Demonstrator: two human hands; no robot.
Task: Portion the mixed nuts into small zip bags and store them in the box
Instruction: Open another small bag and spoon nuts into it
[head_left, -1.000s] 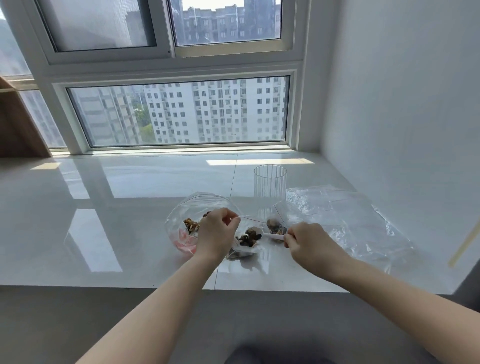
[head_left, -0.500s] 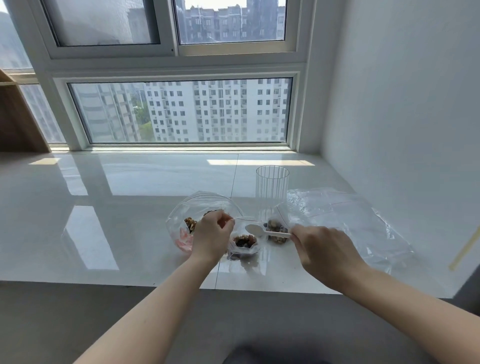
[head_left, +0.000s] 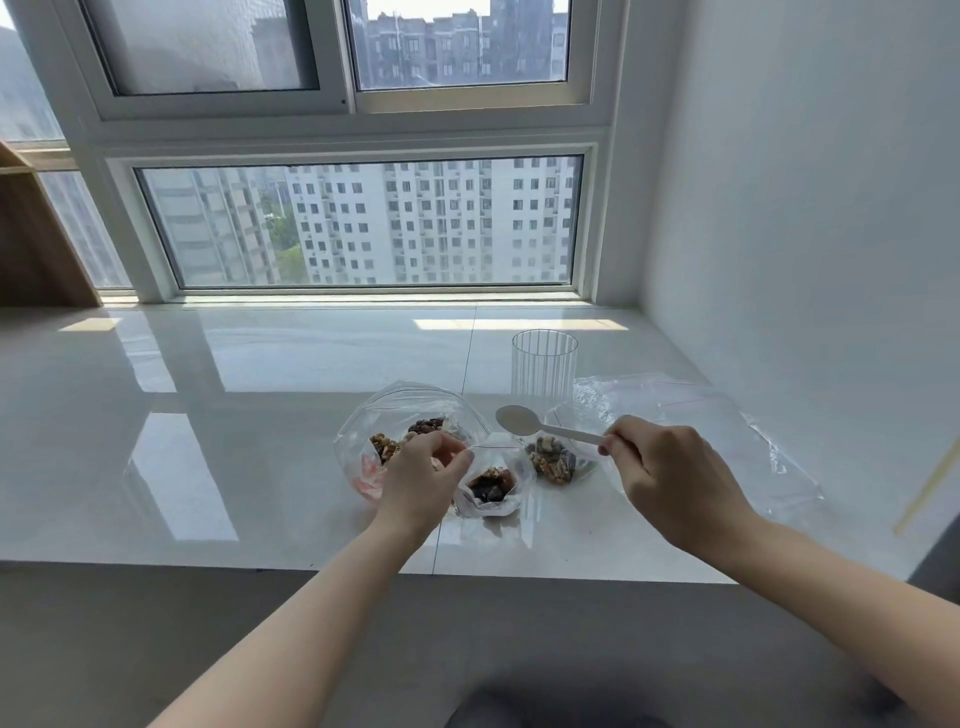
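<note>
My left hand pinches the rim of a small zip bag, thumb and fingertips curled on the plastic to hold its mouth open; my right hand is closed round the handle of a white plastic spoon, whose bowl hangs empty in the air.

Left of and behind my left hand sits the big clear bag of mixed nuts, and my knuckles cover its near side, so I see only two clumps of nuts and something pink low down that I can't make out. The small bag under my left fingertips holds a dark heap, perhaps dried fruit with nuts. Between my hands, under the spoon, lies a second small bag with nuts in it. Beyond the spoon stands a ribbed clear glass. Behind my right hand lies a sheet of empty clear bags, partly hidden by my hand, edges hard to trace against the white counter.
</note>
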